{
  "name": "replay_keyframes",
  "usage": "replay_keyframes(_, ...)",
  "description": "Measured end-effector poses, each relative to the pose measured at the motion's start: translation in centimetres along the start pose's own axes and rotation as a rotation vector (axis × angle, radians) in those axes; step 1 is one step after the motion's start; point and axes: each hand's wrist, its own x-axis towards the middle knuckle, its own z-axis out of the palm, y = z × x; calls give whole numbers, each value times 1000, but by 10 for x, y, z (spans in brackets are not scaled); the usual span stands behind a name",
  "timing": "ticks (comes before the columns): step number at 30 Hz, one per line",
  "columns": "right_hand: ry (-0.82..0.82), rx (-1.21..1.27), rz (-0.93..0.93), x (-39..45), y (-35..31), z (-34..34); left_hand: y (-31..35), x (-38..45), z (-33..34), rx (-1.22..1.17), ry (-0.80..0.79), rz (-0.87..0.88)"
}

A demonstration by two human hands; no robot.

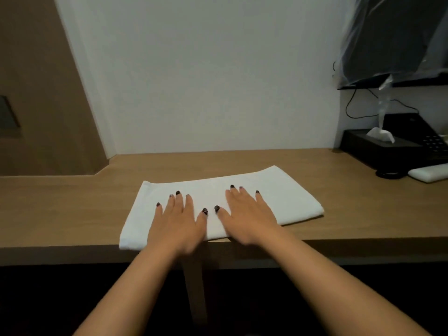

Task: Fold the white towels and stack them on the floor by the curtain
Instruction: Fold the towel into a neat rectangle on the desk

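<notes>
A white towel (pixel 286 190) lies folded into a long rectangle on the wooden desk (pixel 72 209), its near left corner hanging slightly over the front edge. My left hand (pixel 178 221) lies flat on the towel's left half with fingers spread. My right hand (pixel 244 214) lies flat on the middle of the towel, fingers straight. Both palms press down on the cloth. No curtain or floor stack is in view.
A black tissue box (pixel 378 146) with a black phone (pixel 421 137) stands at the desk's back right, with a small white object (pixel 429 173) in front. A plastic-covered screen (pixel 392 44) hangs on the wall above. Dark space lies under the desk.
</notes>
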Motion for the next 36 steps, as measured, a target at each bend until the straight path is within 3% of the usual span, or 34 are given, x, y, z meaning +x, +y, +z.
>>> replay_keyframes(11, -21, -27, 225, -20, 114, -24, -55, -13, -3, -47, 13, -159)
replay_keyframes(15, -207, 174, 306, -10, 131, -42, -72, 12, -9, -308, -54, -298)
replay_keyframes(21, 71, 454, 461, 21, 132, -63, -87, 30, -31, -661, 104, -320)
replay_keyframes(25, -3, 524, 657, 23, 130, -64, -92, 23, -36, -855, 80, -478)
replay_keyframes(30, -61, 605, 665, 10, 127, -67, -88, 6, -48, -1054, -31, -586)
replay_keyframes(36, -149, 635, 634, -27, 124, -73, -67, -29, -44, -903, 22, -543)
